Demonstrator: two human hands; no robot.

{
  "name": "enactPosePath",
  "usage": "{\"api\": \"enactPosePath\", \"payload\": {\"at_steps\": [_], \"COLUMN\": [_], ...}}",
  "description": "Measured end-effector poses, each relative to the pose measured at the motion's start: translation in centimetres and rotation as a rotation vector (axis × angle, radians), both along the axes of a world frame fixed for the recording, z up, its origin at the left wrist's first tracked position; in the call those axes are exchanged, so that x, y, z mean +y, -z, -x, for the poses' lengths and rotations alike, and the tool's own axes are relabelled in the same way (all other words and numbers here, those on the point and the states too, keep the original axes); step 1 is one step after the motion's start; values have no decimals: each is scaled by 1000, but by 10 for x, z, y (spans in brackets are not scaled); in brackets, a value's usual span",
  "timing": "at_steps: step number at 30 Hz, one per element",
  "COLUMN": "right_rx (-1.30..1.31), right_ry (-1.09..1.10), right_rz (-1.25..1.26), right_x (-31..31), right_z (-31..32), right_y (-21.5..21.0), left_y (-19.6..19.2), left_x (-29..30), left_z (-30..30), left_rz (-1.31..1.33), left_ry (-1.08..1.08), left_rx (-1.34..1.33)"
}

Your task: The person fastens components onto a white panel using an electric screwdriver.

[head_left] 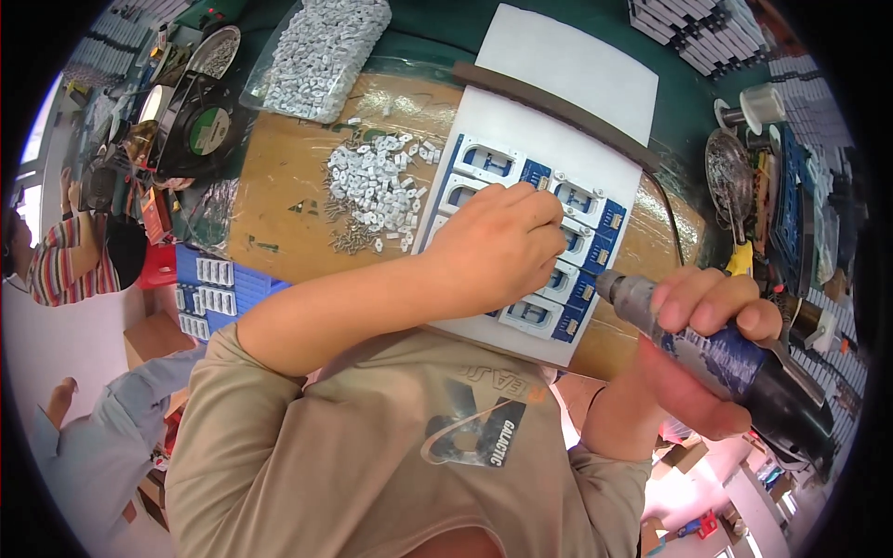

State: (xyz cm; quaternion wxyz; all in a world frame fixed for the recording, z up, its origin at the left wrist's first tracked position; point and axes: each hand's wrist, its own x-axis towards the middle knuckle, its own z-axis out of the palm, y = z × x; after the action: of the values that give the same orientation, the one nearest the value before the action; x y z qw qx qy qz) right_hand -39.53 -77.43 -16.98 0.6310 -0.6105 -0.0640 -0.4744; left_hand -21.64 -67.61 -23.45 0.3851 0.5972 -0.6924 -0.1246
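Blue boards [588, 290] with white frames lie in two columns on a white pad [521, 121], just right of centre in the frame. My left hand [502, 242] rests over them, fingers bent and bunched together; I cannot tell whether they pinch anything, since the fingertips are hidden. My right hand [712, 312], right of centre, wraps around an electric screwdriver [712, 361], its nose pointing left toward the boards; I cannot tell whether the bit touches one. A dark strip [558, 112] crosses the pad above the boards. On the brown surface [284, 191], left of the pad, sit a pile of small white pieces [377, 186] and, just below it, loose screws [352, 238]. A clear bag [321, 60] of similar pieces lies at upper left, near a black fan [200, 130].
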Motion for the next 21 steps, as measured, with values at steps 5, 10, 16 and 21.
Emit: {"api": "enactPosePath", "payload": {"at_steps": [5, 10, 16, 21], "right_rx": [57, 66, 34, 28], "right_ry": [33, 13, -6, -29], "right_rz": [12, 18, 39, 36], "right_x": [8, 5, -13, -15], "right_z": [-20, -31, -45, -59], "right_y": [-4, -7, -3, 0], "left_y": [-1, -2, -4, -6], "left_x": [-1, -4, -9, -10], "left_z": [0, -3, -14, -14], "left_rz": [-18, -6, 25, -27], "left_ry": [-2, -22, -100, -123], "left_rx": [-1, 52, 59, 47]}}
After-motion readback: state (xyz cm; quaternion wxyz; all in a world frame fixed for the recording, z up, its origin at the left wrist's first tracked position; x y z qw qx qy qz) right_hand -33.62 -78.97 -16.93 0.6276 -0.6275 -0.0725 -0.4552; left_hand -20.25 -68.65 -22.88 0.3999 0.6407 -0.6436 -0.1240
